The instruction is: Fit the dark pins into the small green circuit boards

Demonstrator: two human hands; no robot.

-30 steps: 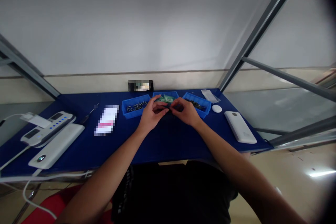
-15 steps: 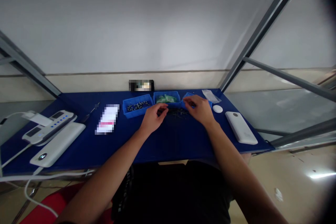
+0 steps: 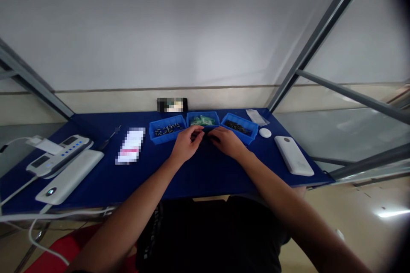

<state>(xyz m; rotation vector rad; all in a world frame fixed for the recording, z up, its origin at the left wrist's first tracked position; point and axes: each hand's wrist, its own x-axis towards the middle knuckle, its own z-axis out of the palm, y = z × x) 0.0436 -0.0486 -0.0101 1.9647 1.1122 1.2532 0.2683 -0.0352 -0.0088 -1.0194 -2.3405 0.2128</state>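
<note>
My left hand (image 3: 188, 143) is in front of the middle blue bin, thumb and forefinger pinched together. Anything between those fingertips is too small to make out. Close by on the right, my right hand (image 3: 226, 141) rests low over the table with its fingers curled and pressed together; what they hold is hidden. The middle bin (image 3: 189, 116) contains green pieces (image 3: 203, 120). Shiny small metal parts (image 3: 168, 129) fill part of the left bin (image 3: 164, 138). Dark, thin screw-like pieces (image 3: 236, 126) lie in the right bin (image 3: 251, 137).
A phone (image 3: 131, 145) and a screwdriver-like tool (image 3: 110, 137) lie left, beside a power strip (image 3: 60, 155) and a white power bank (image 3: 70, 179). Rightward are a white disc (image 3: 265, 132), a clear bag (image 3: 257, 117) and another power bank (image 3: 294, 155). Another device (image 3: 172, 105) stands behind.
My right hand has moved left and down from the right bin toward my left hand, uncovering that bin and covering the loose dark pieces on the table. My left hand has barely moved.
</note>
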